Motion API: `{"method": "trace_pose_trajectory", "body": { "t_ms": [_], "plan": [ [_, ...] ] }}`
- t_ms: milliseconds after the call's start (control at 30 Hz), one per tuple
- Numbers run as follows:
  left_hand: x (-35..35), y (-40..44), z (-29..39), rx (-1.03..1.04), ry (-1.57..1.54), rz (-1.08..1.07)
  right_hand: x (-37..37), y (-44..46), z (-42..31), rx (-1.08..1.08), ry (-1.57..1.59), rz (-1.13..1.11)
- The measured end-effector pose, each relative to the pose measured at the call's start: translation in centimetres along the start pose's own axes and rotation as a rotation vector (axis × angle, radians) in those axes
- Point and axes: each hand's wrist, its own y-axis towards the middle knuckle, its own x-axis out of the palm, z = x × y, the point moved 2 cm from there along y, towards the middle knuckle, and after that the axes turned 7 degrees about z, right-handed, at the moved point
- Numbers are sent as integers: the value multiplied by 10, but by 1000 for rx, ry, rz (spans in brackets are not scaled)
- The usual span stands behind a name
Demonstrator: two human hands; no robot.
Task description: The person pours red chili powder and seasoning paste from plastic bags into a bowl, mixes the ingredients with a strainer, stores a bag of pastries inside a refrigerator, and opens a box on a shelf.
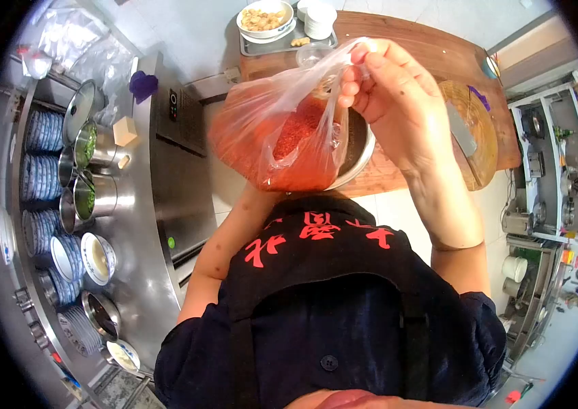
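Right hand (pixel 401 92) pinched plastic bag (pixel 240 129) up top; left hand hidden behind it, couldn't tell its grip. Bag looked opened already, red powder (pixel 297 136) left inside.

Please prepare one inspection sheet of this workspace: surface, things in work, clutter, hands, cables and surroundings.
Surface: wooden table.
Job's things: clear plastic bag with red contents; metal vessel partly hidden behind it.
Clutter: broad blade on round board; tray with bowl stack.
Hands: right hand pinches the bag's top; left hand is hidden by the bag.
Cables: none clearly seen.
Surroundings: steel counter at left, shelving at right.
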Motion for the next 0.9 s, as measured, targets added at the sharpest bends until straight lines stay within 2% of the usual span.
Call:
{"method": "trace_pose_trajectory", "body": {
  "t_ms": [233,367,433,467,533,600,667,733,833,900],
  "plan": [
    [-22,-23,11,201,465,119,-48,15,40,88,31,161],
    [-25,-29,15,299,733,149,-52,12,54,143,35,158],
    [-28,-28,11,287,719,185,-54,13,63,171,28,105],
    [-34,-27,5,163,326,243,-55,14,67,165,-24,86],
    [-40,-29,6,103,255,272,-56,17,75,160,-58,66],
    [-49,-28,7,-36,42,290,-63,22,82,189,-112,48],
    [-35,-27,9,26,225,307,-76,30,98,205,-190,62],
    [-53,-31,-3,-110,94,372,-88,33,108,231,-223,100],
    [-66,-38,-12,-207,10,536,-106,37,119,284,-259,168],
    [-64,-37,-10,-241,15,533,-118,42,129,318,-287,198]
  ]
}}
